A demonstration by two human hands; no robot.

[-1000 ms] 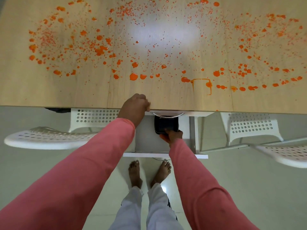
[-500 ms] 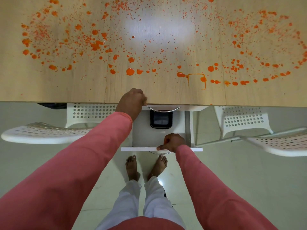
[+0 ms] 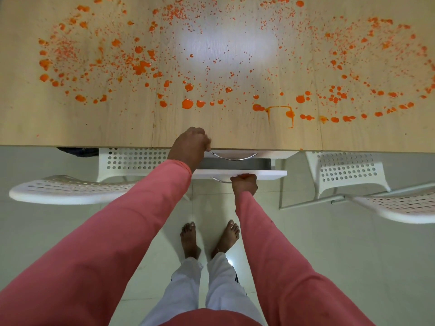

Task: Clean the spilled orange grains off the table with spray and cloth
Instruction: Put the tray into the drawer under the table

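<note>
Orange grains and blobs [image 3: 188, 103] lie scattered across most of the light wooden table [image 3: 94, 123], in rings at left and right. My left hand [image 3: 190, 144] rests curled on the table's front edge. Below the edge, a white drawer [image 3: 266, 173] stands only slightly pulled out, and my right hand [image 3: 243, 183] presses on its front by the metal handle. A second drawer with a curved handle [image 3: 234, 156] sits above it. No spray or cloth is in view.
White perforated chairs stand on both sides, one at the left [image 3: 70, 189] and one at the right [image 3: 400, 203], with more chair backs [image 3: 346, 172] under the table. My bare feet [image 3: 209, 238] stand on the pale tiled floor between them.
My right hand left a dark device in the drawer, moved to the drawer front and pushed it most of the way in. The device is now hidden. My left hand stayed put.
</note>
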